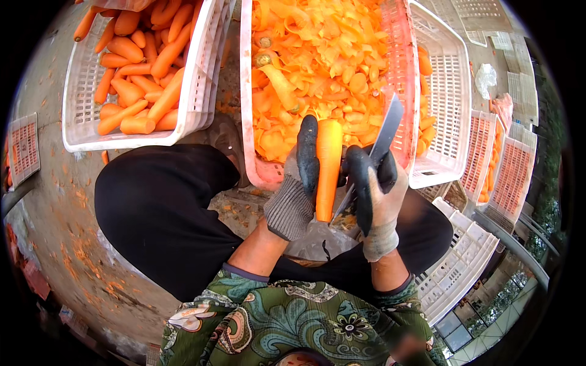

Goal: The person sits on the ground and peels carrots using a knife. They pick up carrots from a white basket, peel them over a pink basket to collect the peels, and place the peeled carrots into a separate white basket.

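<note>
A peeled-looking carrot (328, 164) stands lengthwise in my left hand (300, 178), its thick end pointing away from me. That hand wears a grey knit glove with black-coated fingers, and its thumb lies along the carrot's left side. Close by on the right, my gloved right hand (377, 192) grips a knife, whose flat metal blade (388, 123) points up and away. The knife's handle is mostly hidden by the fingers. Beyond both hands is a plastic crate (246, 114) full of carrot peelings (316, 59) and cut carrot ends.
On the left a white crate (123, 145) holds whole carrots (137, 78). Another white crate (442, 87) with carrot pieces stands right of the peelings. Farther right are more crates (512, 169) and a metal rail (512, 249). Scraps litter the concrete floor (68, 206).
</note>
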`<state>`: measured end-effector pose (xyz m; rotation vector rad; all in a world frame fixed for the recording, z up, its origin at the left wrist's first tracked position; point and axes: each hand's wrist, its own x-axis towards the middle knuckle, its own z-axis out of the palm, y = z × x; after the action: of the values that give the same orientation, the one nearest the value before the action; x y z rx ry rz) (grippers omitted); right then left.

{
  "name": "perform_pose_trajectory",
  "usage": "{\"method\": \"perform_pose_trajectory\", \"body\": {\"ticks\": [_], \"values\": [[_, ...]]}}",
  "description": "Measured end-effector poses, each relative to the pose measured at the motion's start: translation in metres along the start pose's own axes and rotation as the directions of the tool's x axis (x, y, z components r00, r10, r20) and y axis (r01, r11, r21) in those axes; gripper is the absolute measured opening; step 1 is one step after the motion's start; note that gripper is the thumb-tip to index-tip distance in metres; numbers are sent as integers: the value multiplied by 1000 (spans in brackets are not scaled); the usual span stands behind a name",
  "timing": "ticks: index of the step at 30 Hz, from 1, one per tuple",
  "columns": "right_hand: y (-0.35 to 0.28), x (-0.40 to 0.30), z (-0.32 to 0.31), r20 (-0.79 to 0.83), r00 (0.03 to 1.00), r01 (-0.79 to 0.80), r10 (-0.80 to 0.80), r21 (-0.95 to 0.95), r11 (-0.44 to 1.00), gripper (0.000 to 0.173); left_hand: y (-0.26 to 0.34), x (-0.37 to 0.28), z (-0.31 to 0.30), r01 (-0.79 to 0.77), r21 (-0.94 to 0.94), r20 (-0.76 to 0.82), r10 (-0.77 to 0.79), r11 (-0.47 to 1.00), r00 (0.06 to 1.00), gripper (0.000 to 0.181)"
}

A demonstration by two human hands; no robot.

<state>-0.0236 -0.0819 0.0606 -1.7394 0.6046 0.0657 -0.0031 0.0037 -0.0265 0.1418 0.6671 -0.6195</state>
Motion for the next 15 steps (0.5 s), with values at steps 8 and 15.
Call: {"method": "perform_pose_trajectory", "body": {"ticks": [8, 15], "values": [[15, 172, 7, -72, 961, 151, -266, -670, 727, 35, -12, -9, 17, -4, 333, -55, 24, 943, 998, 41], [6, 44, -19, -203, 972, 138, -115, 101, 985, 24, 14, -6, 7, 269, 220, -90, -255, 938, 963, 49]]}}
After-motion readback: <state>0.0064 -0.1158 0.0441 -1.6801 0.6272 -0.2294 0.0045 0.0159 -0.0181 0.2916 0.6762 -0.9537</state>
